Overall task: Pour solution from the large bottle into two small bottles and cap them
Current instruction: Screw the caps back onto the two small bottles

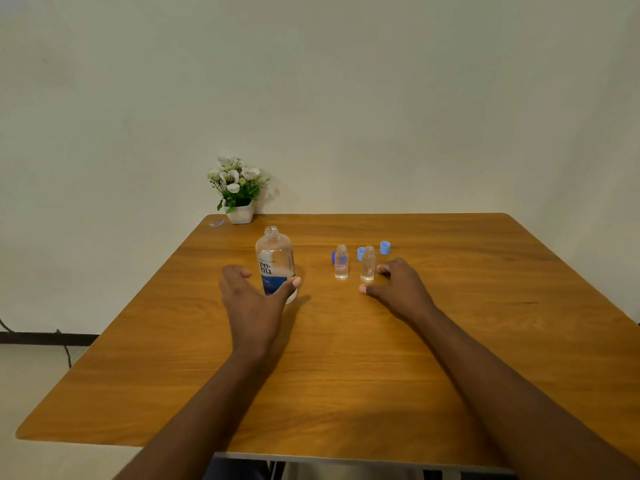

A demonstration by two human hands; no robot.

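Head view: left hand (254,299) spread wide, thumb and fingers either side of the uncapped large bottle (275,265); right hand (398,289) loosely open, small bottle (367,265) just left of its fingers, second small bottle (341,263) further left, blue cap (385,247) just beyond on the desk (346,375)
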